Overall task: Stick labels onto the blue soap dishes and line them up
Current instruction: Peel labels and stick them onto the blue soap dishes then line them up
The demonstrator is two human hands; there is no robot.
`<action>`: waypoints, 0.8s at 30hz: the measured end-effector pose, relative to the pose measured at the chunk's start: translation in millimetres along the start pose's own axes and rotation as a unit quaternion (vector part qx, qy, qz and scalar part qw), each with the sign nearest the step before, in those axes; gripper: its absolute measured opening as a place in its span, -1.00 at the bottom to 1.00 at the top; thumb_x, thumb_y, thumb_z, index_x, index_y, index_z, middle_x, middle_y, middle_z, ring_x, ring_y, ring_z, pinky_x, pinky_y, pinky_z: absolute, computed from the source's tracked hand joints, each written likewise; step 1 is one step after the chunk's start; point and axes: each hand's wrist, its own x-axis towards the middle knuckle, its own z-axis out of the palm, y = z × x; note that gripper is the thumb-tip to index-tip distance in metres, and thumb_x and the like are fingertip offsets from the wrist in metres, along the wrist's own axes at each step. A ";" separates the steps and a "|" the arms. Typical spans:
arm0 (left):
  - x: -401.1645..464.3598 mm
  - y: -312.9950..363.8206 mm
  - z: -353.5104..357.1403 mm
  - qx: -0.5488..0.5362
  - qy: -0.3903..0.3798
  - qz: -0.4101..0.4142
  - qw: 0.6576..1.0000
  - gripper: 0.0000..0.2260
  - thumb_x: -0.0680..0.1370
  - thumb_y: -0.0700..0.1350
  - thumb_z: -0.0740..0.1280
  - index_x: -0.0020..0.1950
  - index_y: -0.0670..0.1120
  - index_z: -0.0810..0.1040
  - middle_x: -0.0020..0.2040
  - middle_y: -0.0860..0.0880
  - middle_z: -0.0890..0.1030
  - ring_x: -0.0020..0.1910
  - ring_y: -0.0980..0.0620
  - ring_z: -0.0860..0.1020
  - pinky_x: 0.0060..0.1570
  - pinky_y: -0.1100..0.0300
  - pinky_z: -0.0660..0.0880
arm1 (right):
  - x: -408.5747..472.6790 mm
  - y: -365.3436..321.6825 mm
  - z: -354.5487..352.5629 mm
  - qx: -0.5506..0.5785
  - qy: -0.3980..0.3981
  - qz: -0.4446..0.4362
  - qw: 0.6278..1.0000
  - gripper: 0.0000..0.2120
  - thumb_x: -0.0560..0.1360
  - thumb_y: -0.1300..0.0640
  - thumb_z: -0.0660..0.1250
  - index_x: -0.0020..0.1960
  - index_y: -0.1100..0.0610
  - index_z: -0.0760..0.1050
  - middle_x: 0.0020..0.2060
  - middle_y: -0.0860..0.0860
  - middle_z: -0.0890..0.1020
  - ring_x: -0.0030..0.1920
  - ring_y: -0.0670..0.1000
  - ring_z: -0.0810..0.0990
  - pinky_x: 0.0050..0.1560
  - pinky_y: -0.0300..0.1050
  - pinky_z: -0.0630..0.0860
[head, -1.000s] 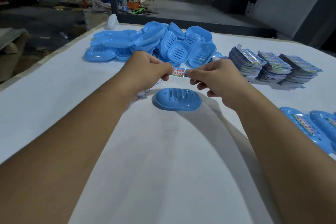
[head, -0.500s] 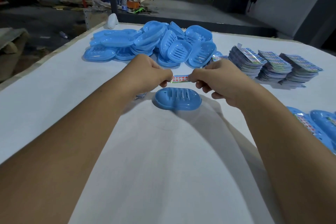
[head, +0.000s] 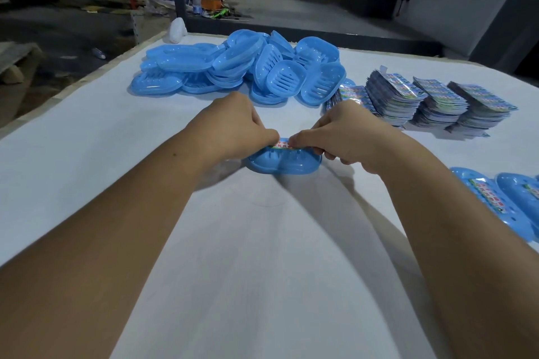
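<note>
A single blue soap dish lies on the white table in front of me. A colourful label strip stretches across its top. My left hand pinches the strip's left end and my right hand pinches its right end, both down at the dish. Most of the label is hidden by my fingers. Two labelled dishes lie in a row at the right edge.
A heap of unlabelled blue dishes sits at the far side of the table. Several stacks of label sheets stand to the right of it. The table's left edge drops to a cluttered workshop floor.
Both hands have come down with the label from above the dish onto its top. The dish has not moved.
</note>
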 end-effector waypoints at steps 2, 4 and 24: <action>-1.3 1.3 -0.9 0.010 0.001 0.000 1.000 -0.75 0.36 0.11 0.51 -0.30 -0.07 0.70 -0.40 0.03 0.65 -0.50 0.13 0.51 -0.39 0.15 0.49 | 0.3 -0.5 0.8 -0.003 0.001 -0.001 1.000 -0.58 0.23 -0.21 0.55 -0.31 0.16 0.61 -0.57 -0.01 0.46 -0.45 0.05 0.33 -0.39 -0.08 0.34; -2.9 2.5 -1.1 0.023 0.005 0.001 1.000 -0.76 0.35 0.11 0.50 -0.33 -0.05 0.69 -0.41 0.04 0.65 -0.44 0.11 0.54 -0.35 0.14 0.51 | 0.4 -0.5 1.3 -0.001 0.003 -0.002 1.000 -0.60 0.23 -0.20 0.55 -0.32 0.15 0.62 -0.56 0.00 0.46 -0.46 0.05 0.33 -0.40 -0.09 0.34; -13.7 12.6 1.9 0.198 0.062 0.069 0.976 -0.78 0.42 0.20 0.42 -0.21 0.06 0.62 -0.12 0.05 0.64 -0.09 -0.08 0.60 -0.13 0.09 0.50 | -1.2 1.5 2.4 -0.067 0.017 -0.052 0.996 -0.44 0.31 -0.28 0.54 -0.25 0.26 0.64 -0.57 0.00 0.47 -0.62 -0.09 0.27 -0.47 -0.22 0.28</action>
